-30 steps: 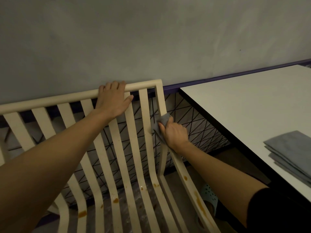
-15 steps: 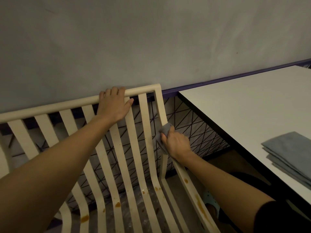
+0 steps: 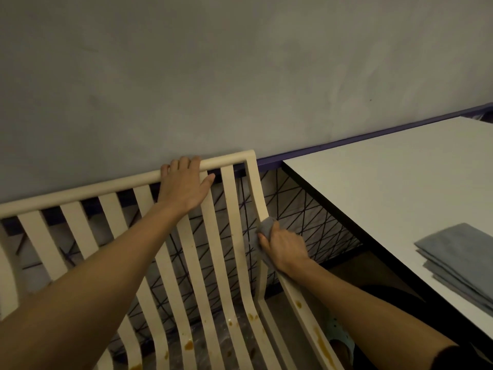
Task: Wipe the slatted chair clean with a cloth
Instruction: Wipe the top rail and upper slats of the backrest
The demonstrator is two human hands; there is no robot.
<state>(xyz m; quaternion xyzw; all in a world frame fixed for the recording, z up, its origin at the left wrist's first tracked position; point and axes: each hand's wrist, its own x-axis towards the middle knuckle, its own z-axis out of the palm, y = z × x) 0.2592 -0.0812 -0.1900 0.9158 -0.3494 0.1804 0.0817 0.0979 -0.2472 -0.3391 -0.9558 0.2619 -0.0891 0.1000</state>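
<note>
A cream slatted chair (image 3: 226, 225) fills the lower left, its backrest toward the grey wall. Orange-brown stains dot the seat slats and the right side rail low in the view. My left hand (image 3: 184, 188) lies over the top rail, fingers curled over its far side. My right hand (image 3: 284, 249) grips a small grey cloth (image 3: 266, 227) and presses it against the rightmost upright of the backrest, about halfway down. Part of the cloth is hidden under the hand.
A white table (image 3: 386, 188) stands close on the right, with a stack of folded grey cloths (image 3: 461, 257) near its front edge. A black wire grid (image 3: 301, 217) stands behind the chair. A foot in a light sandal (image 3: 337, 332) shows below the right rail.
My right hand with the cloth has slid slightly down the right upright. The left hand has stayed on the top rail. The view has tilted a little.
</note>
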